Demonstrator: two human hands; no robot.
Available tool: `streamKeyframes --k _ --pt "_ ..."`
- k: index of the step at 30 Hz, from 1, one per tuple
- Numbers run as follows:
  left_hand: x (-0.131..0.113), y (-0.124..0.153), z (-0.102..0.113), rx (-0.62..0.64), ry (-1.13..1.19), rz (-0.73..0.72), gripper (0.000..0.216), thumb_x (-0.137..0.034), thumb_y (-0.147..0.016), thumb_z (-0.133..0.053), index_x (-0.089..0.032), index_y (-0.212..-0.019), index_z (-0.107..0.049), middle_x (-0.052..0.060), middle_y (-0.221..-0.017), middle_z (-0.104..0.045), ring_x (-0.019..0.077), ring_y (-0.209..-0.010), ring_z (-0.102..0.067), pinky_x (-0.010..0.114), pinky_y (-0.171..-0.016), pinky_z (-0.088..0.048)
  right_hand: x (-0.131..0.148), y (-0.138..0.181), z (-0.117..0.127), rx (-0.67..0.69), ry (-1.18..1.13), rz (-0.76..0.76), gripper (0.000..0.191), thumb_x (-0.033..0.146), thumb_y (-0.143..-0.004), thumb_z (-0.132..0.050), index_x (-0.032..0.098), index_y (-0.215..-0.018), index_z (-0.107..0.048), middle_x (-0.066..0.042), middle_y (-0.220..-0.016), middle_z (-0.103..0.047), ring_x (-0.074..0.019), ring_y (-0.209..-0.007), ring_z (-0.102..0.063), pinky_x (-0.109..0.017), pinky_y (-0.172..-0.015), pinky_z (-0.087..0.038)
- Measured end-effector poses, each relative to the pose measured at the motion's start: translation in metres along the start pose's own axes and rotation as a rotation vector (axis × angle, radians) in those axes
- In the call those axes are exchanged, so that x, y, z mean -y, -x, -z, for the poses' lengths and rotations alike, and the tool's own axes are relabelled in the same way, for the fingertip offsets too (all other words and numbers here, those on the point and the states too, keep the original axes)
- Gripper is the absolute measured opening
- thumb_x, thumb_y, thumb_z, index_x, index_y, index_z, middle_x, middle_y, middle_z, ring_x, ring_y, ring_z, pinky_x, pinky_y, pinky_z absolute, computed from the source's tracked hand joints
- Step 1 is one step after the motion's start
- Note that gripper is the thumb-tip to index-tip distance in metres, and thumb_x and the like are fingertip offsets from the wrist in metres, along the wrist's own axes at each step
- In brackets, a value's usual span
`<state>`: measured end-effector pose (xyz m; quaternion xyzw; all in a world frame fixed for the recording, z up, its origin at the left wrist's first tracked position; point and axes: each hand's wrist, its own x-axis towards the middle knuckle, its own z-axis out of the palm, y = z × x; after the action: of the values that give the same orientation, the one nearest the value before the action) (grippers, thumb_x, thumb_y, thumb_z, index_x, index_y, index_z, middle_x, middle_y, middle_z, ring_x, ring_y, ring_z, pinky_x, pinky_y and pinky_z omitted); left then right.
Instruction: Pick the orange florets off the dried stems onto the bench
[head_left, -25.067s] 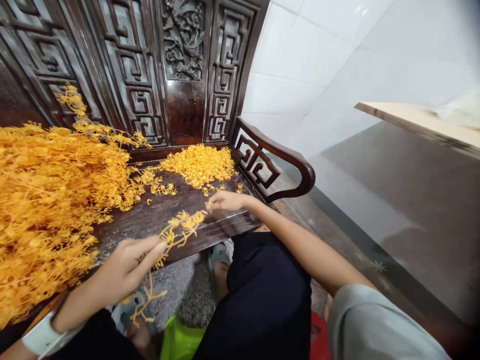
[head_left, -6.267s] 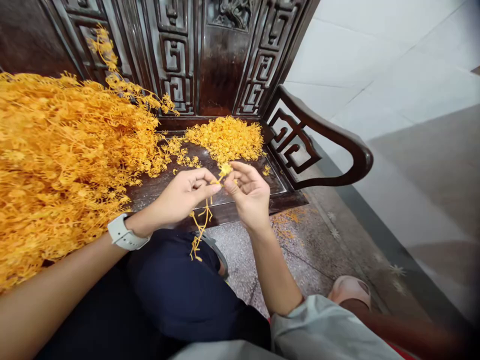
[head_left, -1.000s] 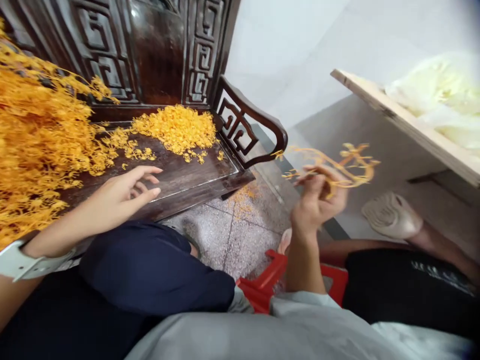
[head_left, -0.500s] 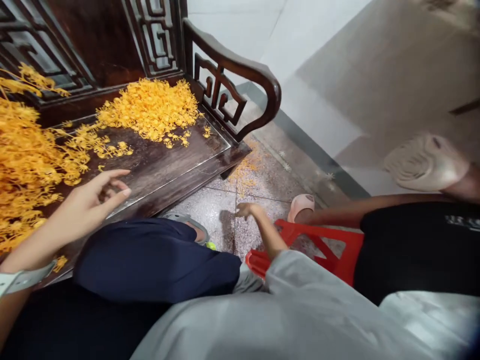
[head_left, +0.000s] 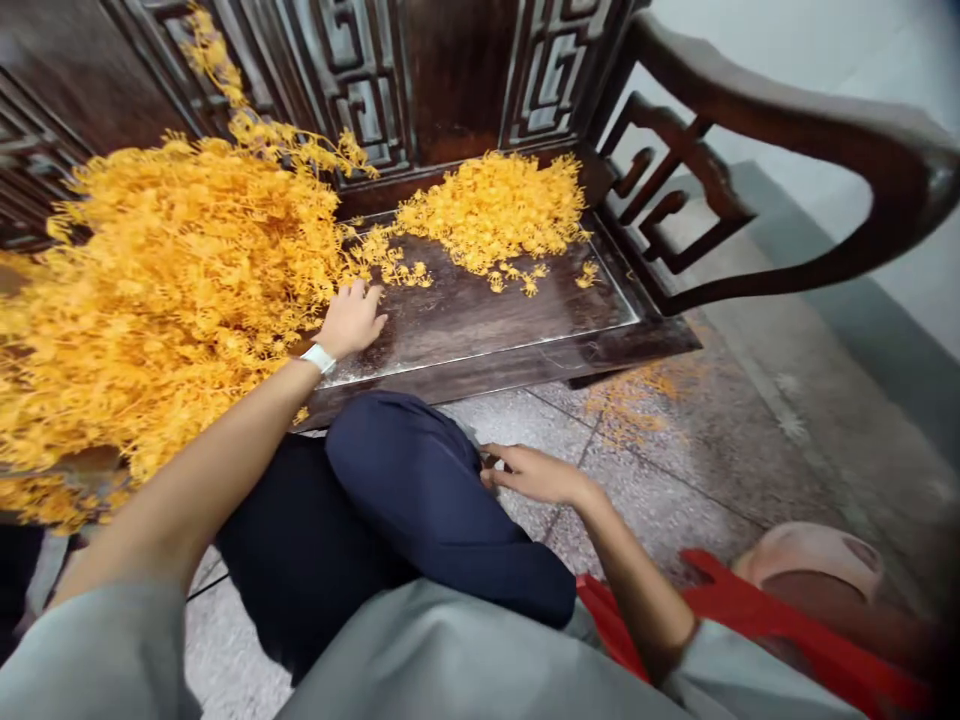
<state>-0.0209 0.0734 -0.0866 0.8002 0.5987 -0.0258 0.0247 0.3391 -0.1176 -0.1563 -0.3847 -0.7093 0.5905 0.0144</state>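
Observation:
A big heap of orange plastic sprigs (head_left: pixel 150 290) covers the left of a dark carved wooden bench (head_left: pixel 480 330). A smaller pile of plucked orange bits (head_left: pixel 495 210) lies at the back right of the seat. My left hand (head_left: pixel 349 320), a white watch on its wrist, reaches into the edge of the big heap, its fingertips buried among the sprigs. My right hand (head_left: pixel 532 472) hangs low beside my knee in dark trousers, fingers loosely stretched out and holding nothing.
The bench's curved armrest (head_left: pixel 787 130) juts out at the right. Orange scraps (head_left: pixel 630 400) litter the speckled floor below the seat. A red plastic stool (head_left: pixel 757 620) and another person's slippered foot (head_left: pixel 810 555) are at the lower right.
My right hand threw off the stripped orange stem it held and dropped to my knee. My left hand moved from hovering over the seat into the heap. The view swung back left.

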Motion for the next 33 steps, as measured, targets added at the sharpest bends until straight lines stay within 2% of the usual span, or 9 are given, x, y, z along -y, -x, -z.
streamKeyframes --k 4,7,9,12,16,19,23,26,33 --pt "0.006 -0.014 -0.019 0.015 -0.034 0.125 0.058 -0.037 -0.106 -0.041 -0.008 -0.154 -0.056 0.031 -0.151 -0.056 0.0491 -0.139 -0.053 0.061 -0.112 -0.042 0.061 -0.026 0.047 0.037 -0.026 0.219 0.051 0.054 -0.107 -0.059 0.017 -0.141 -0.068 -0.005 -0.091 -0.077 -0.0186 -0.079 -0.069 -0.032 -0.076 -0.054" --pt "0.005 -0.023 -0.021 -0.014 -0.015 0.153 0.055 -0.037 -0.107 -0.038 -0.010 -0.150 -0.059 0.029 -0.148 -0.059 0.0462 -0.138 -0.054 0.059 -0.112 -0.042 0.100 -0.097 0.085 -0.288 0.036 0.389 0.037 0.051 -0.106 -0.061 0.017 -0.111 -0.075 -0.006 -0.098 -0.076 -0.0196 -0.088 -0.068 -0.035 -0.086 -0.054" --pt "0.003 -0.025 -0.019 -0.037 -0.006 0.185 0.054 -0.037 -0.107 -0.038 -0.010 -0.147 -0.060 0.029 -0.146 -0.061 0.0447 -0.137 -0.055 0.057 -0.112 -0.043 0.118 -0.162 0.107 -0.573 0.131 0.431 0.028 0.042 -0.104 -0.062 0.017 -0.111 -0.073 -0.011 -0.114 -0.076 -0.0254 -0.106 -0.069 -0.043 -0.101 -0.054" --pt "0.003 -0.023 -0.016 -0.045 -0.002 0.186 0.054 -0.036 -0.105 -0.041 -0.008 -0.146 -0.060 0.030 -0.146 -0.060 0.0455 -0.136 -0.056 0.056 -0.111 -0.044 0.138 -0.254 0.132 -0.902 0.300 0.196 0.046 0.035 -0.100 -0.066 0.011 -0.138 -0.062 -0.025 -0.148 -0.062 -0.0375 -0.137 -0.057 -0.054 -0.116 -0.047" --pt "0.008 -0.015 -0.014 -0.030 0.014 0.177 0.055 -0.034 -0.102 -0.045 -0.006 -0.148 -0.059 0.031 -0.147 -0.059 0.0473 -0.136 -0.056 0.058 -0.111 -0.043 0.153 -0.317 0.145 -0.829 0.446 -0.071 0.029 0.029 -0.102 -0.061 0.015 -0.127 -0.067 -0.023 -0.143 -0.067 -0.0440 -0.142 -0.051 -0.065 -0.116 -0.040" --pt "0.013 -0.011 -0.015 -0.040 0.063 0.217 0.066 -0.037 -0.103 -0.048 -0.006 -0.161 -0.046 0.031 -0.150 -0.059 0.0464 -0.139 -0.055 0.056 -0.114 -0.042 0.159 -0.324 0.150 -0.796 0.395 0.032 0.019 0.020 -0.104 -0.052 0.019 -0.104 -0.071 -0.014 -0.116 -0.077 -0.0356 -0.124 -0.064 -0.062 -0.115 -0.040" --pt "0.021 -0.014 -0.016 -0.108 0.174 0.322 0.095 -0.053 -0.104 -0.051 -0.002 -0.175 -0.013 0.034 -0.158 -0.052 0.0460 -0.141 -0.055 0.054 -0.118 -0.041 0.168 -0.309 0.173 -0.763 -0.006 0.416 0.008 0.022 -0.102 -0.062 0.018 -0.101 -0.068 -0.006 -0.098 -0.072 -0.0215 -0.097 -0.067 -0.041 -0.096 -0.053" --pt "0.026 -0.018 -0.016 -0.142 0.243 0.405 0.104 -0.063 -0.102 -0.051 -0.001 -0.176 -0.012 0.036 -0.157 -0.052 0.0485 -0.139 -0.057 0.055 -0.115 -0.044 0.174 -0.284 0.193 -0.727 -0.231 0.616 0.014 0.033 -0.104 -0.067 0.019 -0.104 -0.066 -0.001 -0.088 -0.061 -0.0156 -0.085 -0.062 -0.033 -0.082 -0.053" --pt "0.021 -0.022 -0.010 -0.156 0.339 0.445 0.095 -0.059 -0.103 -0.048 -0.005 -0.175 -0.018 0.035 -0.155 -0.051 0.0516 -0.134 -0.062 0.059 -0.109 -0.048 0.177 -0.249 0.174 -0.625 -0.289 0.595 0.025 0.043 -0.100 -0.074 0.020 -0.099 -0.063 0.000 -0.084 -0.058 -0.0127 -0.078 -0.059 -0.028 -0.071 -0.052"
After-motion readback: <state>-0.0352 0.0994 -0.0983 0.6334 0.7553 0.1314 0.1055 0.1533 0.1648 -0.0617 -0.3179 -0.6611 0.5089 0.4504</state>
